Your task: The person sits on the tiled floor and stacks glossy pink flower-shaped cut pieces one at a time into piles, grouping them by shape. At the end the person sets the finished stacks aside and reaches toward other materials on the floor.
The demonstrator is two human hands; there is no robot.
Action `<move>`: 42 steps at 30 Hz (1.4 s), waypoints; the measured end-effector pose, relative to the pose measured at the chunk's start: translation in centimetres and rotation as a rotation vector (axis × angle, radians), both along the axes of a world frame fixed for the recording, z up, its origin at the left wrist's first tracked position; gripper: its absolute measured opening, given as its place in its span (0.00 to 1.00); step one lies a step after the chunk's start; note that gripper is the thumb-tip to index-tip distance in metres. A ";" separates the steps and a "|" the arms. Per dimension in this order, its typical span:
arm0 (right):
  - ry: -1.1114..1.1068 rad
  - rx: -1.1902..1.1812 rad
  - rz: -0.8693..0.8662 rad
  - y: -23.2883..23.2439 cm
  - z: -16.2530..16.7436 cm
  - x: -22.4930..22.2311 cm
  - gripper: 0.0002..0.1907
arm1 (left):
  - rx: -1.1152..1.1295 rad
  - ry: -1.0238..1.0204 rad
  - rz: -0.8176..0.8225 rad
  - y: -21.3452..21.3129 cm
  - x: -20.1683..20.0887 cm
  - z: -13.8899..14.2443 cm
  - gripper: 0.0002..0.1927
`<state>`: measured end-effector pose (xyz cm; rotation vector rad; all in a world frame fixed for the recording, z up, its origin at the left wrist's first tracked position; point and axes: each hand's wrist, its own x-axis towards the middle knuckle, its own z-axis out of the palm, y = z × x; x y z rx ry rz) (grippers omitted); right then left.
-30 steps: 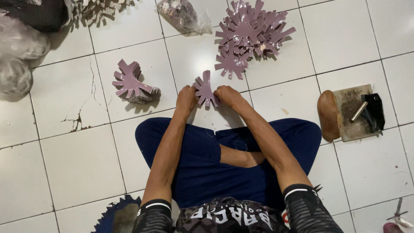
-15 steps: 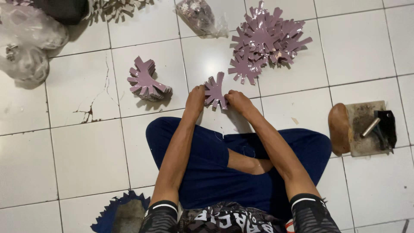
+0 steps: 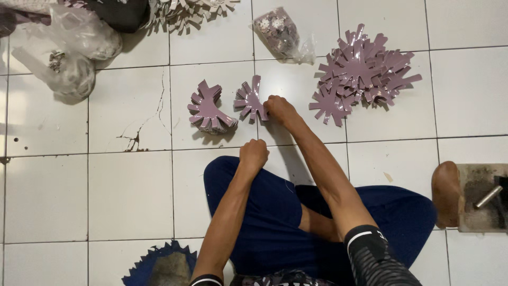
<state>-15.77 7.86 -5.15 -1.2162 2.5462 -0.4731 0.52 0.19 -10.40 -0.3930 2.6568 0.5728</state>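
Sitting cross-legged on a white tiled floor (image 3: 127, 190), the person reaches the right hand (image 3: 279, 109) forward and pinches a mauve star-shaped cut-out (image 3: 250, 100) at its right side, the fingers closed narrowly on it. The cut-out stands tilted on the floor, its prongs fanned upward and to the left, just above the grout line that runs across in front of the person's knees. The left hand (image 3: 253, 154) is drawn back over the near knee, curled into a loose fist; whether anything lies inside it cannot be told. Just left of the held cut-out, apart from it by a narrow gap, sits a small stack of bent mauve pieces (image 3: 208, 109) nested together, throwing a shadow toward the person. To the right of the right hand, near but not touching it, a larger heap of flat mauve stars (image 3: 362, 71) spreads over a tile joint. Toward the far edge of the floor lies a clear bag of small pieces (image 3: 280, 35), and at the far left corner several crumpled clear plastic bags (image 3: 69, 50). At the right edge, beside the person's knee, a brown wooden block (image 3: 445, 193) lies against a grey slab (image 3: 479, 204) that carries a metal rod (image 3: 487, 196). A crack (image 3: 138, 135) marks the tile left of the stack.
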 end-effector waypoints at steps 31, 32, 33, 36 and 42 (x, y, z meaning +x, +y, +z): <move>0.240 -0.025 -0.602 19.9 3.7 -12.5 0.17 | 0.619 0.590 0.134 10.6 -20.9 2.3 0.41; 0.289 -0.056 -0.578 19.6 3.5 -12.6 0.18 | 0.811 0.452 0.281 11.2 -22.1 2.6 0.41; 0.334 -0.089 -0.557 19.4 2.8 -12.3 0.18 | 0.994 0.302 0.426 11.7 -22.8 2.7 0.41; 0.289 -0.139 -0.537 19.2 0.9 -10.8 0.19 | 1.195 0.348 0.385 12.4 -22.6 1.7 0.29; 0.133 -0.222 -0.534 21.6 -3.5 -1.5 0.21 | 0.956 0.200 0.332 11.1 -14.4 0.2 0.17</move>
